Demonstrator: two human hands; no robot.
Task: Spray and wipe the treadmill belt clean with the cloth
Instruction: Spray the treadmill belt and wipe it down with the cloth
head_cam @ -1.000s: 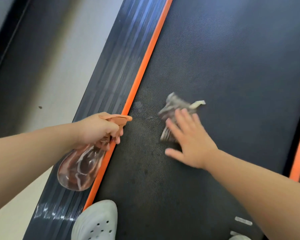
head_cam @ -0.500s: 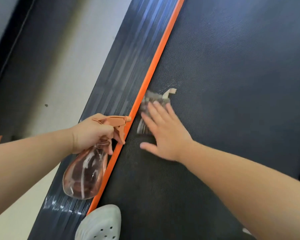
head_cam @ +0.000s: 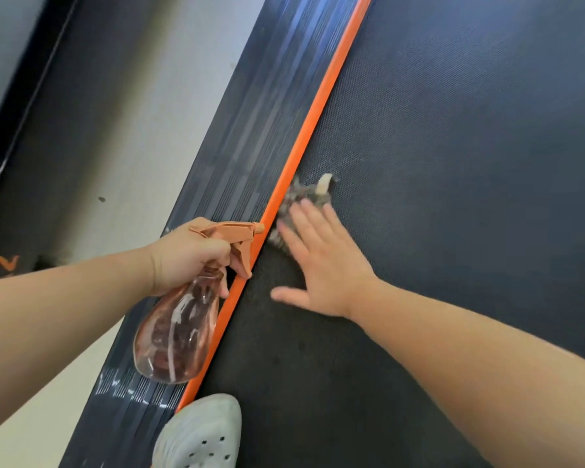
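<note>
Grey cloth (head_cam: 301, 194) lies on the black belt (head_cam: 453, 163), right against the orange strip (head_cam: 318, 106). My right hand (head_cam: 321, 265) presses it flat, fingers straight. My left hand (head_cam: 186, 258) grips the bottle (head_cam: 176, 336) above the rail (head_cam: 250, 146).

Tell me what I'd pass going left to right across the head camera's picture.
Pale floor → left hand gripping the spray bottle → orange stripe → right hand pressing the cloth → bare treadmill belt.

Matt, finely textured belt (head_cam: 453, 163); glossy clear plastic spray bottle (head_cam: 176, 336); crumpled cloth (head_cam: 298, 197); smooth orange strip (head_cam: 314, 119).
</note>
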